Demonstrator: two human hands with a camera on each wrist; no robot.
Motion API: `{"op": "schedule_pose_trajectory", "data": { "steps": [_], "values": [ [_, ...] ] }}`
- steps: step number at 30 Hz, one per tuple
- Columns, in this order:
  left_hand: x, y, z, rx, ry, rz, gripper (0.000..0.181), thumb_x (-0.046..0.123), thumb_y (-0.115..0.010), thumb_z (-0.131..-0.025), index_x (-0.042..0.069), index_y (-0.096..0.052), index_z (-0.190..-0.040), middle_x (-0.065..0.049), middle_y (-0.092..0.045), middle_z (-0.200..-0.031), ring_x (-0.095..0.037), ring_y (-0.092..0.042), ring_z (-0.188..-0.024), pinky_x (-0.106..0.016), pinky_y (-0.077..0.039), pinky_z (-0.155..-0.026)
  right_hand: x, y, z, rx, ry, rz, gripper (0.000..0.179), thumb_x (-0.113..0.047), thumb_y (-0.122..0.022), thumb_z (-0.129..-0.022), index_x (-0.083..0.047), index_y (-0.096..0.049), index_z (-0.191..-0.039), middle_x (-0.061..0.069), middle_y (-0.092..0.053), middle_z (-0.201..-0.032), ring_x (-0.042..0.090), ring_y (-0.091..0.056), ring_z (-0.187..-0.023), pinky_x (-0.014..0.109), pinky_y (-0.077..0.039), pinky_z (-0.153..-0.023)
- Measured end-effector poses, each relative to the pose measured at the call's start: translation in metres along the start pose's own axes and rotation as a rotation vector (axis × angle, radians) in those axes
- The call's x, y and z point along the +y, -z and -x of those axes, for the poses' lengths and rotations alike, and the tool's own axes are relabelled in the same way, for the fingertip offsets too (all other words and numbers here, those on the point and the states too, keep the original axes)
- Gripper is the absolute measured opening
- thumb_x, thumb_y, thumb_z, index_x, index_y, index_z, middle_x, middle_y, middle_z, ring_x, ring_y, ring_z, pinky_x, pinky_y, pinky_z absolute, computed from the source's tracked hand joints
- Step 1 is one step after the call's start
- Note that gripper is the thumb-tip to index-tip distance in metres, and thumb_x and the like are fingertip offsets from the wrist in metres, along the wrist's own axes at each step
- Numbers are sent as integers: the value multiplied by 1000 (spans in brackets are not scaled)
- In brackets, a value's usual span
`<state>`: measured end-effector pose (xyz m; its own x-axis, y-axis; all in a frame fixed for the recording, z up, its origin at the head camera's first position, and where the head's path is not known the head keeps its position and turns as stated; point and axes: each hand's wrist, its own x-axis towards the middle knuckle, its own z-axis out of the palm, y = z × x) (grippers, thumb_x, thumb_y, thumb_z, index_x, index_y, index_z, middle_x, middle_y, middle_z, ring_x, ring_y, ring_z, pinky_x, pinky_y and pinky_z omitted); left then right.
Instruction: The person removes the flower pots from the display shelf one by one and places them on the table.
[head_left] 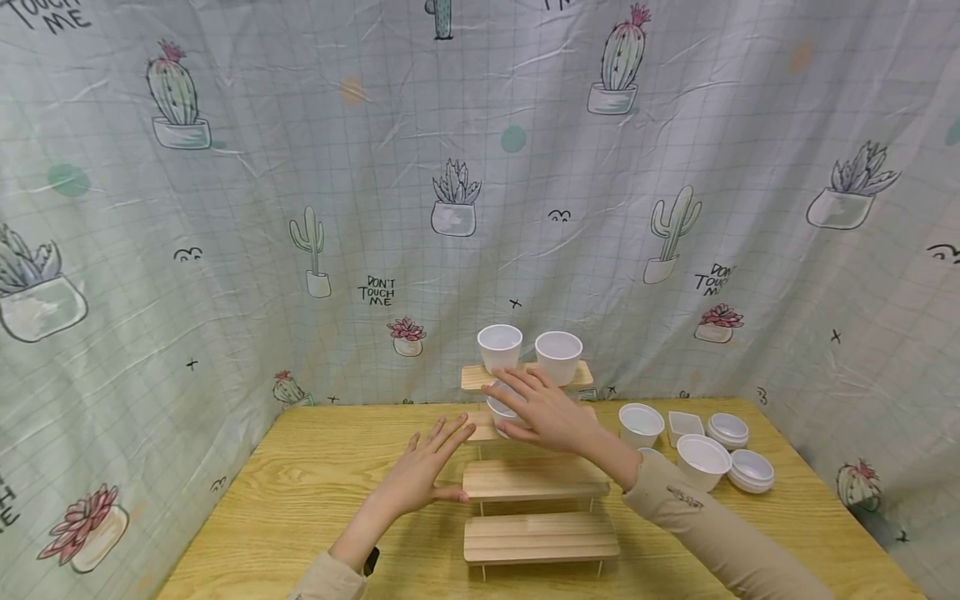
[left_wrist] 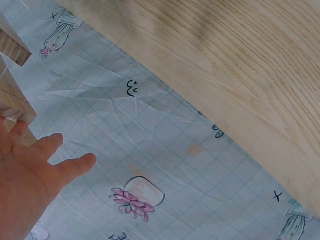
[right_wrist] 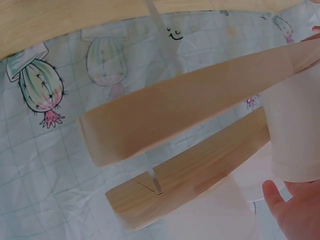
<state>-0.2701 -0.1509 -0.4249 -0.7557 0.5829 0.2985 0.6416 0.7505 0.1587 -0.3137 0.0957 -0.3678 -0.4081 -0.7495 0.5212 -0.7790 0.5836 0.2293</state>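
A tiered wooden stand (head_left: 536, 481) with several shelves stands on the table, and two white cups (head_left: 500, 348) sit upright on its top shelf. Just below them, my right hand (head_left: 551, 417) reaches over another white cup (head_left: 498, 411), on the second shelf from the top. It holds this cup with the thumb at the front and the fingers across the rim, partly covering it. In the right wrist view, that cup (right_wrist: 295, 125) shows right at the hand. My left hand (head_left: 422, 471) has its fingers spread, fingertips at the left ends of the middle shelves, holding nothing.
To the right of the stand, several white containers are grouped on the table, among them a cup (head_left: 703, 461), a square tub (head_left: 686, 425) and low round tubs (head_left: 751, 471). A cactus-print curtain (head_left: 517, 208) hangs behind and at both sides.
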Motion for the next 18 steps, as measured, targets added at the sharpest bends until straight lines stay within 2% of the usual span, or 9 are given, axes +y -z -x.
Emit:
{"op": "schedule_pose_trajectory", "data": {
  "steps": [18],
  "values": [
    [-1, -2, 0, 3, 0, 13, 94, 52, -65, -68, 20, -19, -144, -2, -17, -150, -39, -21, -134, -68, -26, -95, -1, 0, -2, 9, 9, 35, 42, -35, -48, -90, -21, -46, -129, 9, -51, -125, 24, -46, -116, 46, -35, -98]
  ]
}}
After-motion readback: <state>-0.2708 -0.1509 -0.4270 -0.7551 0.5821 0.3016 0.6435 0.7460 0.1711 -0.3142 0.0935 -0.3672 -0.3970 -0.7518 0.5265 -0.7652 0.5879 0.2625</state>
